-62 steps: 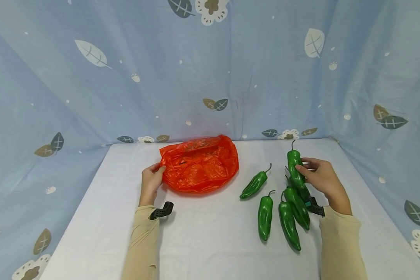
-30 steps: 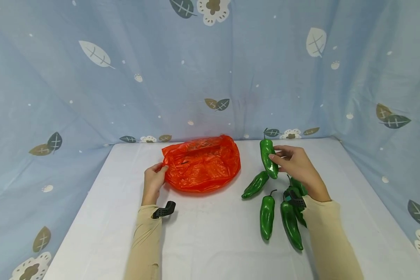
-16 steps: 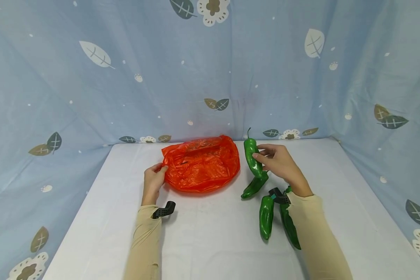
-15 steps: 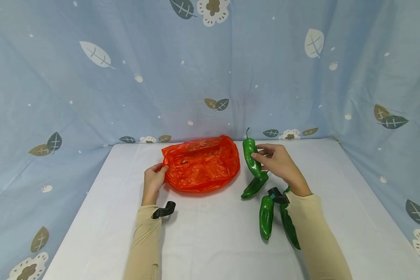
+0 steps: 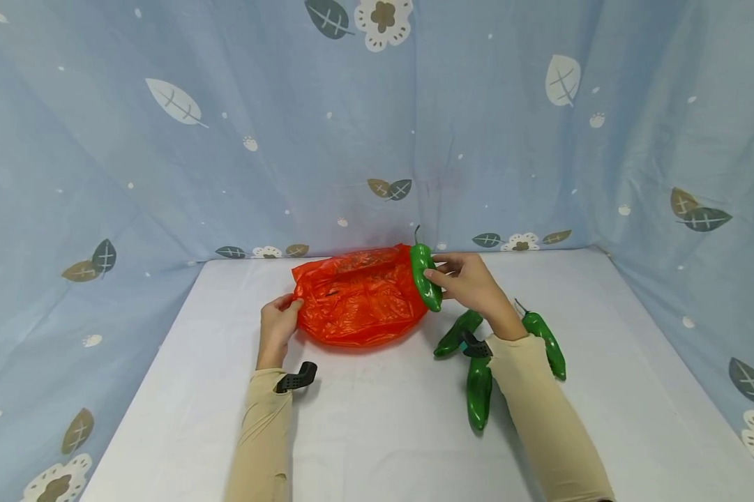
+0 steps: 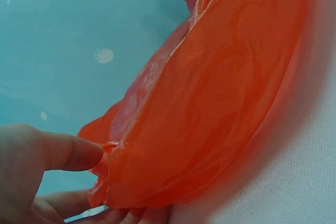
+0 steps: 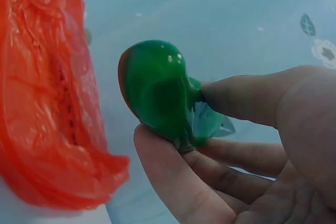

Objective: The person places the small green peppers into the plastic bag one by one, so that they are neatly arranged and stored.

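A red plastic bag [image 5: 364, 300] stands at the back of the table with its mouth facing up. My left hand [image 5: 278, 326] pinches the left edge of the bag, thumb above and fingers below in the left wrist view. My right hand [image 5: 471, 282] holds a green chili pepper [image 5: 424, 279] between thumb and fingers. The held pepper is raised, stem up, and overlaps the bag's right edge in the head view. In the right wrist view the bag [image 7: 47, 108] appears apart from the pepper [image 7: 157, 87], to its left.
On the white table [image 5: 377, 432] lie more green peppers: one [image 5: 457, 335] right of the bag, another [image 5: 479, 397] nearer, and one [image 5: 545, 343] beyond the right forearm. The right sleeve [image 5: 540, 411] hides others. A blue patterned curtain [image 5: 377, 125] encloses the back and sides.
My right hand has carried the pepper leftward from the pile on the right to the bag's right edge. The left hand keeps its grip on the bag.
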Demonstrator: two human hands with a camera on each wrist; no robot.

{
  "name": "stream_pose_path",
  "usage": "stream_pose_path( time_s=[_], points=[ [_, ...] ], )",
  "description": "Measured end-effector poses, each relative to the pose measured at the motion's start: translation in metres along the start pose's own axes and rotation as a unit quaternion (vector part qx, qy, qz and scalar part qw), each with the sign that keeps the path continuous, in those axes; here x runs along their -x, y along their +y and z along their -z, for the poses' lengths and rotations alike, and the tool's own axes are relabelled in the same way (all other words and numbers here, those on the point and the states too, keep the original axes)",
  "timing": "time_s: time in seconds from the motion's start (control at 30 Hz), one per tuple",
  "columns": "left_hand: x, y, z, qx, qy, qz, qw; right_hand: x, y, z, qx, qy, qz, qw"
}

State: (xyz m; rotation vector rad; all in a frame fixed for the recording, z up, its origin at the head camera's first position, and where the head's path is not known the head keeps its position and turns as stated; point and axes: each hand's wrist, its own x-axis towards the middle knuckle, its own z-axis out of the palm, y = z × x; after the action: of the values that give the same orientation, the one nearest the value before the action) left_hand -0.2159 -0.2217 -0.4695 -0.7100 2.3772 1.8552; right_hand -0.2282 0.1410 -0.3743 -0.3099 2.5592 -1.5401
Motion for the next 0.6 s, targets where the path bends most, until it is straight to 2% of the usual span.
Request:
stream_pose_path(
  time_s=[0.23, 0.6],
  points=[
    [0.001, 0.000, 0.001, 0.003, -0.001, 0.000, 1.0000, -0.006, -0.006, -0.017, -0.029, -0.007, 0.002, 0.9996],
    [0.002, -0.001, -0.001, 0.003, 0.002, 0.001, 1.0000, -0.015, -0.010, -0.044, -0.029, -0.013, 0.006, 0.9995]
  ],
)
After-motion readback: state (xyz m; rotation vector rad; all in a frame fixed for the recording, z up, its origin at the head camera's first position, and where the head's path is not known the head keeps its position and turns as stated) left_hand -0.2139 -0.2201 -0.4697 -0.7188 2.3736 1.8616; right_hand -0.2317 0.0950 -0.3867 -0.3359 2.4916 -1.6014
